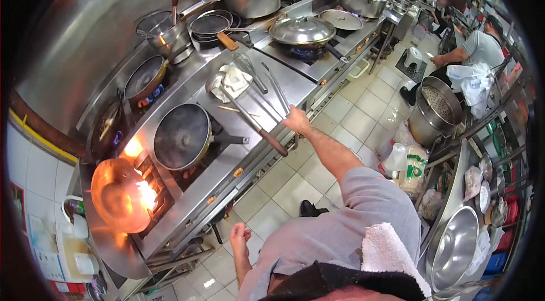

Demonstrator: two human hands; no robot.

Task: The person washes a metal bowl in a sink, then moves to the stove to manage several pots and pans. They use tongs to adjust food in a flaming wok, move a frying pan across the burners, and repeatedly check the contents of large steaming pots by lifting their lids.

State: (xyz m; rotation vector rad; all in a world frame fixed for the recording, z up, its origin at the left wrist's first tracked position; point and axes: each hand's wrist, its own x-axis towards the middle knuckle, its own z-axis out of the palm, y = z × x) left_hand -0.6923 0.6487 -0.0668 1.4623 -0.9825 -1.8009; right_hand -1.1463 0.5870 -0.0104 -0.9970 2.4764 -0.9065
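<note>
My right hand (pixel 296 120) grips the near end of long metal tongs (pixel 276 86) at the steel counter's front edge. Beside it lies a ladle with a wooden handle (pixel 273 142); its bowl end is near a crumpled white cloth (pixel 236 79). A wire whisk (pixel 250 72) rests behind the tongs. My left hand (pixel 240 237) hangs in front of the stove, empty, with its fingers loosely bent. To the left, a dark frying pan (pixel 182 135) sits on a burner, and a wok (pixel 117 194) stands tilted beside a large open flame (pixel 147 194).
Another pan (pixel 144 77) sits over a lit burner at the back. A lidded pan (pixel 302 32) stands over blue flame, its handle towards the aisle. A perforated steamer pot (pixel 438 101) and a co-worker (pixel 481 45) are across the aisle. A large steel bowl (pixel 453 247) stands on the right-hand shelf.
</note>
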